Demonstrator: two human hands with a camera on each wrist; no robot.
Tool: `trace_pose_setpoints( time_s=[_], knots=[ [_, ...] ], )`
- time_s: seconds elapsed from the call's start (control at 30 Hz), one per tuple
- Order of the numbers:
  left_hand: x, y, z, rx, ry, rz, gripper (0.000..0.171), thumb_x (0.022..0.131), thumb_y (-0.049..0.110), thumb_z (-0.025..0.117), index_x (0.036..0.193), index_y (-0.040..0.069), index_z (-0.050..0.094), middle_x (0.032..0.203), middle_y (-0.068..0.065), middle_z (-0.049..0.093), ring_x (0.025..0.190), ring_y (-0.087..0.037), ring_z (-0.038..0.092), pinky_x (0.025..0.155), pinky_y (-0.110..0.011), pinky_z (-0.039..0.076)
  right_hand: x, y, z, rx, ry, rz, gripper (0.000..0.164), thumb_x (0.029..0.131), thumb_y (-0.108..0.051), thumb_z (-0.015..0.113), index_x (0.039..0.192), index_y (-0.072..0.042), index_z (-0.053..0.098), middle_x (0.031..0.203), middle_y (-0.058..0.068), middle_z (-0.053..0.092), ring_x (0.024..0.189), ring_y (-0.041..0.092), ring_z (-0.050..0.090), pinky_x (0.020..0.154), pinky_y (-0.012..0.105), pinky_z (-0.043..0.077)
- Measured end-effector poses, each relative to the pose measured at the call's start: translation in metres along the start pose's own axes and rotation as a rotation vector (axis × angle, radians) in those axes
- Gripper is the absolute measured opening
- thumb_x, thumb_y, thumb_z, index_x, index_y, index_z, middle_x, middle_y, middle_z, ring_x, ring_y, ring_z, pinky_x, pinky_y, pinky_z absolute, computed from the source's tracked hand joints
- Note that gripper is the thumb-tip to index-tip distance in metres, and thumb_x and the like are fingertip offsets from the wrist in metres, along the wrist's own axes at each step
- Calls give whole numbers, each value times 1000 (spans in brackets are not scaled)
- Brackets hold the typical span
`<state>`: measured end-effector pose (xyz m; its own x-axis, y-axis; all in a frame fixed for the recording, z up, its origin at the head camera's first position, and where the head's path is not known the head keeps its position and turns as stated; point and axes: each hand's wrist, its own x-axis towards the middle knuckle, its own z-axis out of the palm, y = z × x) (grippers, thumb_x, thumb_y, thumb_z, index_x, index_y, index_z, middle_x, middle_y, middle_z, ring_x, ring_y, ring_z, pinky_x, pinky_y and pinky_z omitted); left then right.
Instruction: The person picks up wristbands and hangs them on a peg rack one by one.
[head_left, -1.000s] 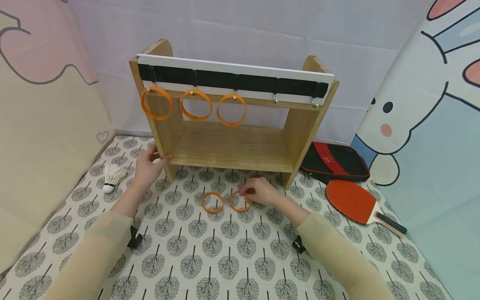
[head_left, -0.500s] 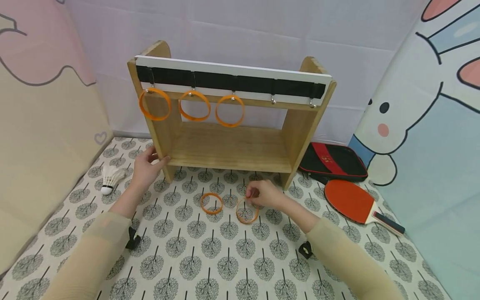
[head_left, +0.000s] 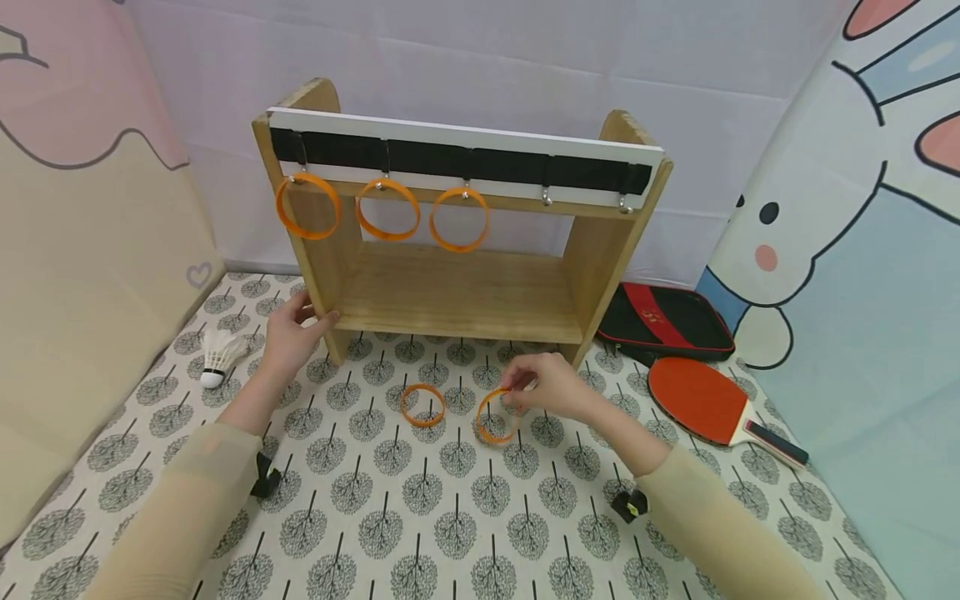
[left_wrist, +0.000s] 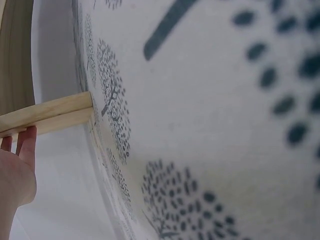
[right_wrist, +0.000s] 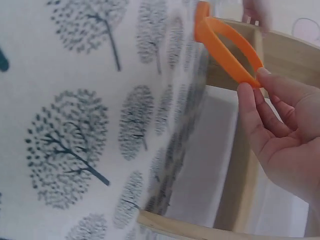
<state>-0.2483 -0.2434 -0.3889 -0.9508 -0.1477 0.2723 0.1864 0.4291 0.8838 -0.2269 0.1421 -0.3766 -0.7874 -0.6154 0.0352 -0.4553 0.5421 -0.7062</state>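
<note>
My right hand point(head_left: 551, 385) pinches an orange ring point(head_left: 480, 421) between thumb and fingertips. The right wrist view shows the ring's band point(right_wrist: 227, 57) tilted up from the pinch. Left of it, another orange ring point(head_left: 424, 425) lies on the patterned cloth. My left hand point(head_left: 292, 333) grips the lower left side of a wooden shelf point(head_left: 457, 287), thumb in front, other fingers partly hidden behind the panel. Three orange rings hang from hooks along the shelf's top rail, the rightmost being this ring point(head_left: 459, 248). Two hooks at the right, including the end hook point(head_left: 626, 205), hold nothing.
A shuttlecock point(head_left: 220, 354) lies at the left of the cloth. On the right are a red table tennis bat point(head_left: 697, 400) and a black and red case point(head_left: 667, 321) beside the shelf's right leg. Printed fabric walls surround the table.
My right hand has shifted slightly right, drawing the pinched ring away from the other one on the cloth and tilting it up. The left hand stays on the shelf.
</note>
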Motion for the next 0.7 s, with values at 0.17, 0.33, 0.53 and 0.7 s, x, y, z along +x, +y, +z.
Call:
trace_pose_setpoints(
  time_s=[0.17,0.33,0.53,0.7],
  knots=[
    [4,-10,1,1,9,3,55,89,15,64,139,4,44,132,-22,52,117,-34,52,66,-11,50,-5,-9,-9,-57,55,-34,11,81,-10,74,90,-12,67,85,-2,68,78,10,63,63,24,54],
    [13,-30,3,16,15,5,57,90,23,65,141,10,43,133,-16,52,119,-30,52,73,-12,51,-10,-24,-21,-35,105,-38,9,82,-12,73,90,-12,69,84,-1,68,71,13,65,61,25,56],
    [13,-34,3,38,23,26,58,90,25,63,142,9,42,133,-16,53,119,-31,53,81,-18,52,-17,-48,-41,3,261,-76,8,82,-13,74,88,-12,69,84,0,68,73,12,64,63,25,57],
    [13,-34,4,40,26,35,58,90,24,64,141,8,43,132,-16,54,118,-31,54,81,-19,53,-18,-60,-58,103,394,-107,12,81,-12,74,90,-8,68,90,4,67,78,14,66,68,27,59]
  ],
)
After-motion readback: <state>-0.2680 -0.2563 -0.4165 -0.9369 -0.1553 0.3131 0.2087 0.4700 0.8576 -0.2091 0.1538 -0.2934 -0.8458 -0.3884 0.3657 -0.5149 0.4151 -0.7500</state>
